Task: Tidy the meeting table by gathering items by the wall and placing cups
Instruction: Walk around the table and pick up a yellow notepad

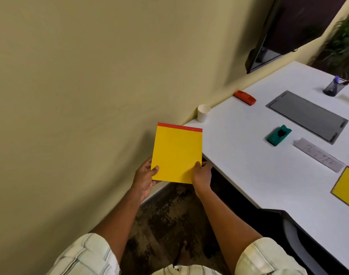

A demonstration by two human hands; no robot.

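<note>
1. Two hands on the pad (176,153): you've got it up in the air, off the table (249,167), just left of the table's near corner and in front of the wall (90,86). Yellow face toward you, red strip at the top.
2. Your left hand (144,175) grips the lower left corner, thumb on the yellow face and fingers curled behind.
3. Your right hand (202,176) pinches the lower right edge, thumb tip on the face and the rest hidden behind.
4. Look past the pad's top edge: the cup (203,113), white and upright, stands on the table's corner close against the wall.
5. Farther along the wall side lies a red eraser (245,97).
6. Out on the table, a green eraser (278,135) sits near a grey panel (306,116) set into the top, with a taped label (318,154) just beside it.
7. A second pad (346,188) lies flat at the right, cut off by the view's edge.
8. At the far end, a mesh holder (332,88) with pens in it, and a dark screen (268,36) on the wall above.
9. Down low, a dark chair (300,235) sits under the table's near edge.
</note>
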